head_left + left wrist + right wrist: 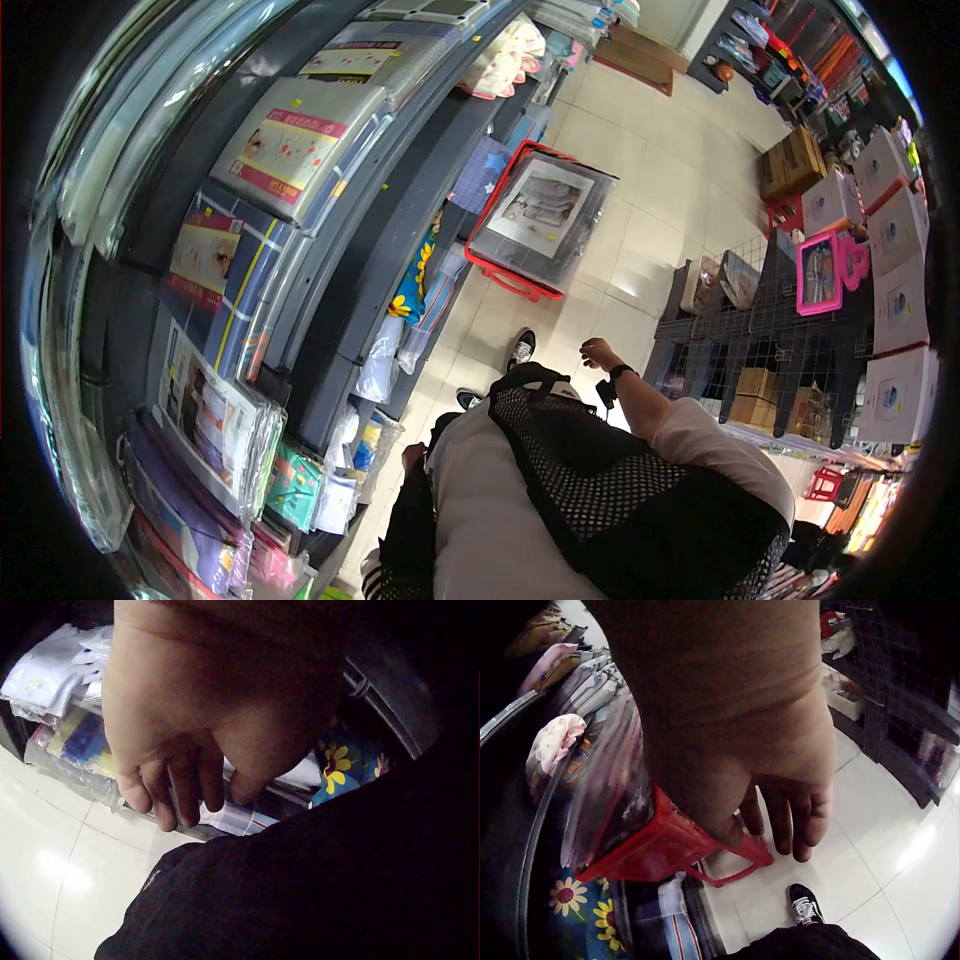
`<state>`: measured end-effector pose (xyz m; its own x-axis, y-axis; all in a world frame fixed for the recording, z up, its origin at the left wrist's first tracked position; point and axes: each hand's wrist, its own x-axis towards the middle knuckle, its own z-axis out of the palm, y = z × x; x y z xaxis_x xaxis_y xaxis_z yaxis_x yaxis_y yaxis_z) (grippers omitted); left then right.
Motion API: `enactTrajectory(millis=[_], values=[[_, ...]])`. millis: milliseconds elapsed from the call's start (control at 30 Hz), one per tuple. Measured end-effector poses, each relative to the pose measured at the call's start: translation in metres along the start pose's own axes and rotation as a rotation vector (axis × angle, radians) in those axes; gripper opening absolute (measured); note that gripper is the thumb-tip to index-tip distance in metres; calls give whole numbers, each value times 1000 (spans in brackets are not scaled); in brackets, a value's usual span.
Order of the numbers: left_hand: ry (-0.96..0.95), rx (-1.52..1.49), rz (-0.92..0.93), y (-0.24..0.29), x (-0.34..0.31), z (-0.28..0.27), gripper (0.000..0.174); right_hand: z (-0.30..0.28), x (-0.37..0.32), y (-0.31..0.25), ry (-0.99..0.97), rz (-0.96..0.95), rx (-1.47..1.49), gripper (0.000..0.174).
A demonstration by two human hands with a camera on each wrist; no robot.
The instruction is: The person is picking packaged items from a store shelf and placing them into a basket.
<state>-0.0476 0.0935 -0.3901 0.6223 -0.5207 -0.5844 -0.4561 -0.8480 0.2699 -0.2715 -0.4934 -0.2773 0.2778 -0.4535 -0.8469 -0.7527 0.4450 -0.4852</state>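
My right hand [598, 353] hangs in front of the body above the tiled floor, its fingers loosely curled around nothing. In the right wrist view, that hand [772, 772] overlaps the handle of a red basket [667, 840] standing beyond it. The head view has this basket [510, 283] by the left shelf, topped with a clear plastic package bearing a picture sheet [545, 208]. Low at my left side is my left hand [412, 458], partly hidden by the dark sleeve. Its fingers dangle relaxed in the left wrist view [180, 735], near bagged textiles [86, 742] on a low shelf.
Dark shelves [330, 330] with packaged bedding [290, 145] run along the left. On the right stands a wire rack [740, 310] with white boxes [898, 395] and a pink case [822, 272]. Pale floor tiles [640, 220] lie between; a cardboard box [790, 165] sits farther back.
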Motion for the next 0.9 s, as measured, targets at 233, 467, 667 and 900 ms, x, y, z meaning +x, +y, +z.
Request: enactTrajectory(millis=[233, 467, 667, 900], values=[[252, 94, -107, -9, -34, -7, 17, 10, 34, 9, -165, -56, 40, 26], [884, -1508, -539, -18, -82, -110, 43, 33, 32, -15, -203, 35, -272, 35], [1335, -1831, -645, -45, -135, -165, 54, 55, 26, -25, -199, 12, -246, 29], [1284, -2080, -814, -95, -161, -166, 51, 76, 14, -15, -196, -14, -246, 29]])
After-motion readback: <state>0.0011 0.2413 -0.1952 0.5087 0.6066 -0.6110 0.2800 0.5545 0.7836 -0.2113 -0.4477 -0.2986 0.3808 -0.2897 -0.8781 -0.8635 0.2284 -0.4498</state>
